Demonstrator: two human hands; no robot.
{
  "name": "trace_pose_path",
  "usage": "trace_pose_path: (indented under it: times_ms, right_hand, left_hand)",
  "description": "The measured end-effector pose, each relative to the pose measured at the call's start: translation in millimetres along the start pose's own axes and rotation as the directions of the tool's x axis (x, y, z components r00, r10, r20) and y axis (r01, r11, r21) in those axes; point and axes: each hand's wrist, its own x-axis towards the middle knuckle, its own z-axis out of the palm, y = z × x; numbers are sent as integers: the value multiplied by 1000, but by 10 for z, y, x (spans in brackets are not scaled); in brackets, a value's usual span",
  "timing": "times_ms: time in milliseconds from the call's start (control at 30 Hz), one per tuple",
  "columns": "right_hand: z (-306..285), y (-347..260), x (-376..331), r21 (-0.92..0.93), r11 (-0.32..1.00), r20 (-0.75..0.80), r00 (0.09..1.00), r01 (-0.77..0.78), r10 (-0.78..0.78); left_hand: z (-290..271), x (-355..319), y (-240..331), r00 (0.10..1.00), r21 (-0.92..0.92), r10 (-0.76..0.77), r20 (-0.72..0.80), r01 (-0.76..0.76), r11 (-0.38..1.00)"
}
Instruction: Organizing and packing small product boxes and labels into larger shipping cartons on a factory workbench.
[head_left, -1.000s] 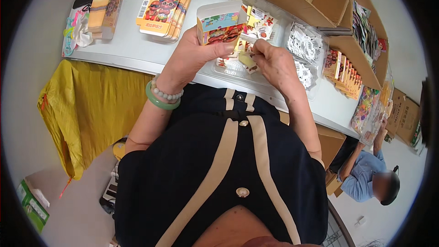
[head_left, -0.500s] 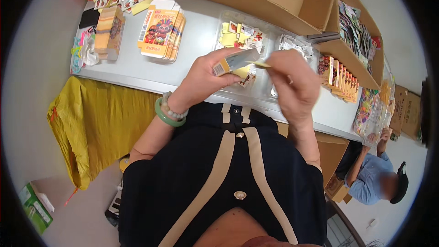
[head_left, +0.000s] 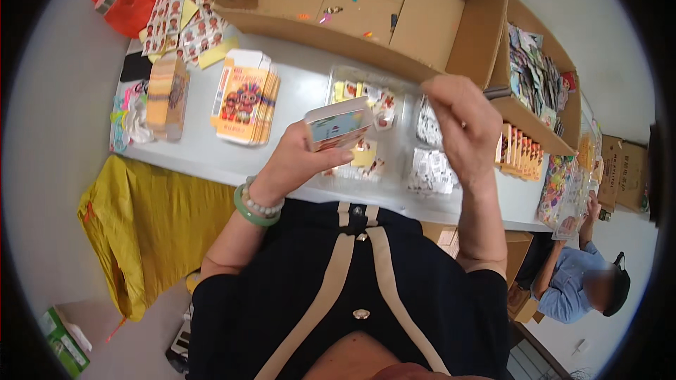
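Fingers of my left hand (head_left: pixel 299 162) wrap a small colourful printed cardboard box (head_left: pixel 338 127), held above the grey worktop (head_left: pixel 296 91). My right hand (head_left: pixel 461 127) hovers over clear plastic sticker packets (head_left: pixel 429 169), fingers pinched; I cannot tell on what.

We see a glossy printed card box (head_left: pixel 336 125), clear shiny plastic packets (head_left: pixel 431 169) on a smooth matt table (head_left: pixel 296 91), a rough brown cardboard carton (head_left: pixel 366 7) and yellow cloth (head_left: pixel 141 225).
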Motion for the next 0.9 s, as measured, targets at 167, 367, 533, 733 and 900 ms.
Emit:
trace_pose_path:
  times_ms: [167, 367, 533, 733, 900]
  right_hand:
    - [20, 739, 587, -201, 957, 174, 954, -209, 245]
    - [582, 1056, 1284, -523, 851, 646, 629, -47, 432]
    - [1131, 1007, 1490, -330, 876, 840, 532, 350, 104]
    - [1180, 1107, 1463, -364, 874, 875, 440, 322, 202]
    - [1059, 1233, 1309, -195, 884, 904, 428, 425, -6]
  left_hand:
    - [-107, 134, 70, 991, -157, -68, -113, 50, 986]
    - [-84, 314, -5, 997, -243, -27, -74, 8, 970]
    - [-171, 381, -66, 996, -261, -89, -17, 82, 962]
    - [-279, 427, 64, 992, 40, -47, 118, 43, 998]
    - [-314, 478, 87, 984, -35, -105, 146, 111, 993]
